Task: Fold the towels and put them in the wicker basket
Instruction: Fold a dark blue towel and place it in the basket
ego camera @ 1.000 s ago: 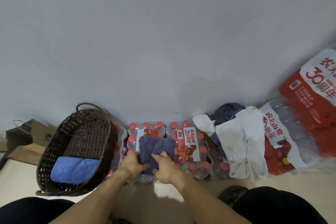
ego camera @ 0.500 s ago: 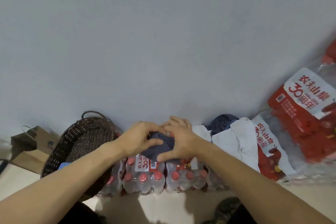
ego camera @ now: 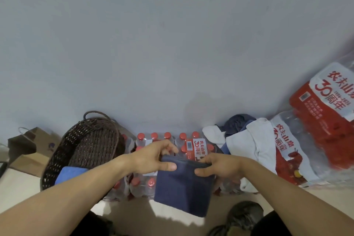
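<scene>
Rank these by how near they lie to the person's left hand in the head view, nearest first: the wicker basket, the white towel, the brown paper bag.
From the left hand:
1. Wicker basket, just to its left.
2. White towel, to the right, beyond the right hand.
3. Brown paper bag, far left, past the basket.

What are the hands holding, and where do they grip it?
Both hands hold the folded navy towel by its top edge: the left hand pinches the left corner, the right hand the right corner. The towel hangs below them.
</scene>
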`<action>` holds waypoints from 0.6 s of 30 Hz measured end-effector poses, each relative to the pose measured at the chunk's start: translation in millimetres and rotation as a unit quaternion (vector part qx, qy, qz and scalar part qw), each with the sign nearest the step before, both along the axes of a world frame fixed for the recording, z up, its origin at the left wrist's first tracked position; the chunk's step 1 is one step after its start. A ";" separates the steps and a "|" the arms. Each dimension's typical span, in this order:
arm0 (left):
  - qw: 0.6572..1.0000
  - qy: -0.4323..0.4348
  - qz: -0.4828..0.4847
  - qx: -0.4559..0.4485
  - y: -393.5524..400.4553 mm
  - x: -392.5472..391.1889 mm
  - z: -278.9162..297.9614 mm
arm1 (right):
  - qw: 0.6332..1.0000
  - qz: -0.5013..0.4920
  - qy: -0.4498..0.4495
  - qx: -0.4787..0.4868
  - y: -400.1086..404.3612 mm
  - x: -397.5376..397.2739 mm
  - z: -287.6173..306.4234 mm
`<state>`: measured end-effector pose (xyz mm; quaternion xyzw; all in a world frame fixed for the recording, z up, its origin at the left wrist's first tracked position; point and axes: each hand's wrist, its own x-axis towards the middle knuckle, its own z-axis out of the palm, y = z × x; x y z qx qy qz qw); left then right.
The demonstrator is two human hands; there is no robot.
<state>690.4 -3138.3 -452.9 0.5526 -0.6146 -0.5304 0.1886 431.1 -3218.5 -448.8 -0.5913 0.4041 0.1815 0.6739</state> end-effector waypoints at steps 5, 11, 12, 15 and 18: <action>0.982 0.052 -0.020 0.180 -10.5 -12.8 -17.8 | 0.995 0.004 0.009 0.101 -23.1 -16.7 -13.3; 0.958 0.091 0.172 0.209 -26.7 -47.3 -61.2 | 0.990 -0.128 0.041 0.047 -42.9 -26.0 -45.3; 0.957 0.049 0.228 0.175 -32.9 -51.2 -70.8 | 0.981 -0.191 0.040 0.004 -45.1 -26.0 -54.0; 0.941 -0.121 0.308 0.069 -41.6 -52.6 -91.4 | 0.930 -0.324 0.065 -0.161 -53.5 -29.4 -73.2; 0.952 -0.183 0.245 -0.021 -35.4 -49.8 -105.0 | 0.907 -0.188 0.147 -0.347 -55.6 -37.3 -78.2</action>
